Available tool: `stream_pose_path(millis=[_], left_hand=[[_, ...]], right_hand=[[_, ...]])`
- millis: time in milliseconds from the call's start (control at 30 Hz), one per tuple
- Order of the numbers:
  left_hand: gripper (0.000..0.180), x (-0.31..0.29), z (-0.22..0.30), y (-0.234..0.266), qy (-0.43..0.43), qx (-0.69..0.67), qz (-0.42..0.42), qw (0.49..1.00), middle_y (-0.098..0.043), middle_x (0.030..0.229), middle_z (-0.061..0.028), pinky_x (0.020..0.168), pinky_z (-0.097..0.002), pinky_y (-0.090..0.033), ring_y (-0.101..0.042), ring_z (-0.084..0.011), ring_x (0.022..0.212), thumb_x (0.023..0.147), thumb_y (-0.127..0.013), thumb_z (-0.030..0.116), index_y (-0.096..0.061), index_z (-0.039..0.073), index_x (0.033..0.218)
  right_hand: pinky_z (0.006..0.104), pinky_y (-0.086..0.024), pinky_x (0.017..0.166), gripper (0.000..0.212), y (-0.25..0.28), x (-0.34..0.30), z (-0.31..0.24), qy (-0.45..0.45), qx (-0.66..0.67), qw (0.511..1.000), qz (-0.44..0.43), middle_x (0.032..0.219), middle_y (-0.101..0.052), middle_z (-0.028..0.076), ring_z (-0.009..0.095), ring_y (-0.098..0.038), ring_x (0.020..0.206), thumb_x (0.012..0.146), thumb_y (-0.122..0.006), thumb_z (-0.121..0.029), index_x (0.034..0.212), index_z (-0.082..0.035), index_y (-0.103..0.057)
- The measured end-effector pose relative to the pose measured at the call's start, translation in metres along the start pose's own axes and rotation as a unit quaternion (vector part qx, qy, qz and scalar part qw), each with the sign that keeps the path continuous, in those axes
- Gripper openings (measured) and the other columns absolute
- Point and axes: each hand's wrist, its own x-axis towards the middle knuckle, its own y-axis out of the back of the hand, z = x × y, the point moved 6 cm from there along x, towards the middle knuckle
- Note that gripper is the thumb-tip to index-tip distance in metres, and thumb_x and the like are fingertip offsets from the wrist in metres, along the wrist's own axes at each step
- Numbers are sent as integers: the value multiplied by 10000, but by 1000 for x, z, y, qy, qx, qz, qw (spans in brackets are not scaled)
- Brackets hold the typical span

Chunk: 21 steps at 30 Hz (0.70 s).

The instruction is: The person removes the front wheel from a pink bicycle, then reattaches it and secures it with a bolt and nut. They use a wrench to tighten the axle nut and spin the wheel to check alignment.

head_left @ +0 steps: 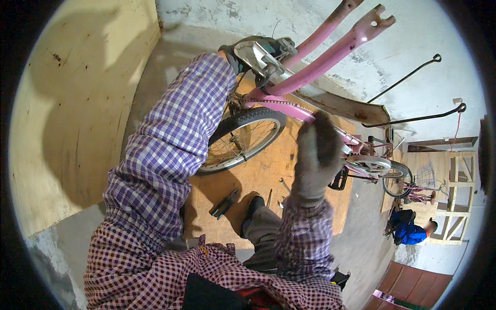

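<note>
A pink bicycle frame (310,67) leans across the upper middle, its slotted tube ends pointing to the upper right. My left hand (245,47), in a dark glove, is closed around a silver metal part (258,59) beside the pink tubes; some of its fingers are hidden behind that part. Below it is a spoked wheel (247,138) with a black tyre, partly covered by my left sleeve. My right hand (320,147), in a grey-brown glove, is over the lower pink tube, near the silver chainring (369,165). Motion smears its fingers.
Black-handled pliers (225,204), a wrench (284,185) and a thin tool (269,197) lie on a wooden board (261,175) by my foot. A plywood panel (82,103) stands at left. Farther right are another bicycle (400,178) and a person (408,227) in a blue jacket.
</note>
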Motion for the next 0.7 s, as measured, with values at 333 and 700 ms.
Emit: stream_pose_path(millis=[333,700], left_hand=[[420,-6,4,17,-137,319,-103,932,-726,1087,-85,864,-328,-564,-686,-196,942,869,-775,198,-667,56,1249],[392,6,1,22,-275,385,-122,873,-727,1094,-60,847,-321,-574,-681,-171,934,869,-769,132,-677,73,1246]], right_hand=[[299,-530,686,390,-116,105,-95,40,119,989,-76,808,-676,45,154,-656,705,852,-818,-245,1081,40,-684],[237,-244,459,173,-97,115,-70,104,142,984,35,617,-458,-56,35,-343,478,931,-678,-144,1005,9,-713]])
